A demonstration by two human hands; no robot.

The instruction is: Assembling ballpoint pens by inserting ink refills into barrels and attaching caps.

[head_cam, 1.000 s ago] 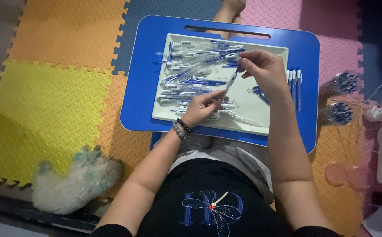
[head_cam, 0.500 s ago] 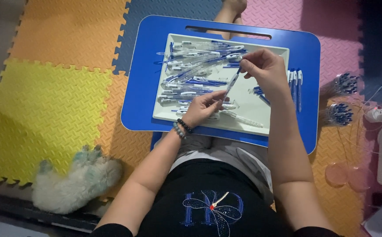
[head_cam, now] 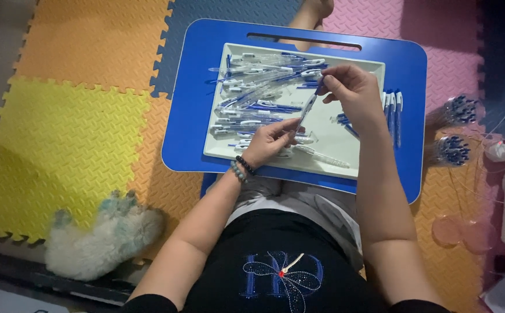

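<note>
Watching from the head view, I log both hands over the white tray (head_cam: 345,152), which sits on the blue lap desk (head_cam: 194,116).

Left hand (head_cam: 267,142): fingers pinched together on the lower end of a clear pen (head_cam: 307,109). Beaded bracelet (head_cam: 241,169) on that wrist.

Right hand (head_cam: 351,93): thumb and fingertips closed on the upper end of the same pen. The pen runs on a slant between the two hands, from about 7 o'clock up to 1 o'clock, held just above the tray near its centre.

Pile of pens (head_cam: 264,87), clear with blue parts, fills the tray from 9 to 12 o'clock. One loose pen barrel (head_cam: 322,156) lies at the tray's 6 o'clock, just beside the left hand.

Row of finished pens (head_cam: 394,110) lies on the desk at 3 o'clock, touching the tray's edge.

Two bundles of pens (head_cam: 455,130) rest on the foam mat (head_cam: 73,145) further toward 3 o'clock, well apart from the desk.

Fluffy white toy (head_cam: 102,235) lies on the mat at 8 o'clock.
</note>
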